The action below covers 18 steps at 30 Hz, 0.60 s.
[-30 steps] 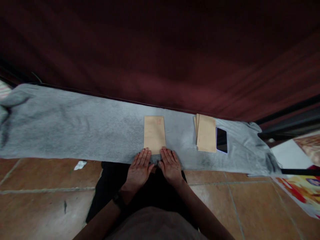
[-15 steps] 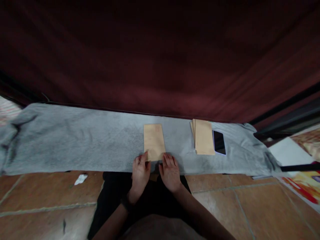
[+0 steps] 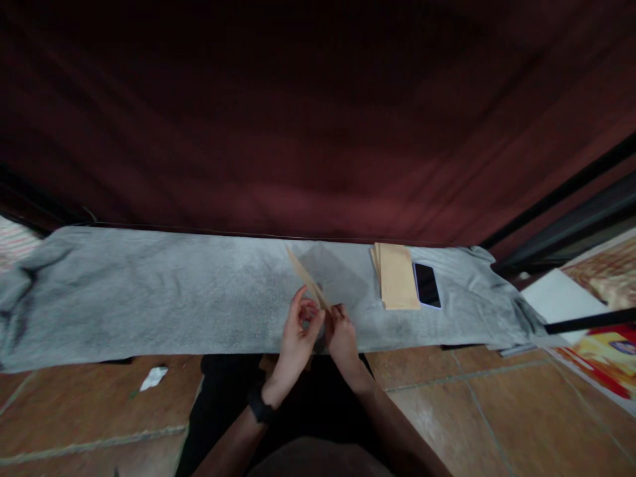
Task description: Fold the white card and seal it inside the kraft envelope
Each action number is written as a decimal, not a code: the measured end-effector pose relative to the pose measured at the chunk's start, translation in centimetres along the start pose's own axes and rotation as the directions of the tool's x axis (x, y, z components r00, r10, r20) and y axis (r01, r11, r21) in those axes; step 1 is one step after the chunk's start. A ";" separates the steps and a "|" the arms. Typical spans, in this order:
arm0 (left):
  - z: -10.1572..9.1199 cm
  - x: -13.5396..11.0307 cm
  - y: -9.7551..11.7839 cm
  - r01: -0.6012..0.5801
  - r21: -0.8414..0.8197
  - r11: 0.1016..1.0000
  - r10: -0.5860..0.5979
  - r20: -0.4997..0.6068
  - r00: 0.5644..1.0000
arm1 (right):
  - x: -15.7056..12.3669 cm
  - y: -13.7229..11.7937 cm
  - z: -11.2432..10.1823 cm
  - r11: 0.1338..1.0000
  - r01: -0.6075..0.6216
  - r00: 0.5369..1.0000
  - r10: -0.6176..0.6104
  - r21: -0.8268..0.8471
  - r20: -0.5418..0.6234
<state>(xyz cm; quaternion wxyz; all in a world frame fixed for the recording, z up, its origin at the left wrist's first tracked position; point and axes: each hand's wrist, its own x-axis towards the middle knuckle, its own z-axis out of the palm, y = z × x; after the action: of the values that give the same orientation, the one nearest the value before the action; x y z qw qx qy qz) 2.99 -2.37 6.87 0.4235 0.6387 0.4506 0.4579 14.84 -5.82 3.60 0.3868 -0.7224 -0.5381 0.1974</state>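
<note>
A brown paper envelope (image 3: 309,281) is tilted up off the grey cloth and seen nearly edge-on. My right hand (image 3: 342,336) is closed on its near lower end. Beside the envelope's left face is my left hand (image 3: 297,331), its fingers curved and apart from the thumb with a gap between them. Its fingertips are close to the paper; whether they touch it I cannot tell. To the right lies a small stack of similar envelopes (image 3: 399,278), slightly fanned at the left side.
A phone (image 3: 427,285) lies just right of the stack. The grey cloth (image 3: 173,298) covers a long narrow surface, with a dark red curtain (image 3: 318,165) behind it. Crumpled white paper (image 3: 154,378) is on the tiled floor at left.
The envelope lay flat under both hands and is now lifted and turned edge-on in my right hand. My left hand has moved right and its fingers have curved. The view has shifted slightly.
</note>
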 end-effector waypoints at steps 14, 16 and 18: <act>0.3 -1.6 -6.1 -0.555 0.584 0.592 0.170 0.583 0.795 | -0.2 2.4 0.0 0.543 -0.498 0.866 0.343 0.676 0.363; 0.0 -1.7 -6.3 -0.569 0.588 0.575 0.167 0.597 0.785 | 0.0 2.7 -0.4 0.523 -0.555 0.832 0.340 0.647 0.438; -0.3 -1.6 -6.4 -0.585 0.585 0.562 0.170 0.610 0.774 | 0.3 3.1 -1.0 0.578 -0.612 0.786 0.369 0.539 0.496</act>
<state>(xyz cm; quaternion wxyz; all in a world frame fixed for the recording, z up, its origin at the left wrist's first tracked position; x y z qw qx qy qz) 1.26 -2.36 0.55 0.1076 0.9310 0.3212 0.1362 17.55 -6.29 1.85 0.4543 -0.6081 -0.2595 0.5971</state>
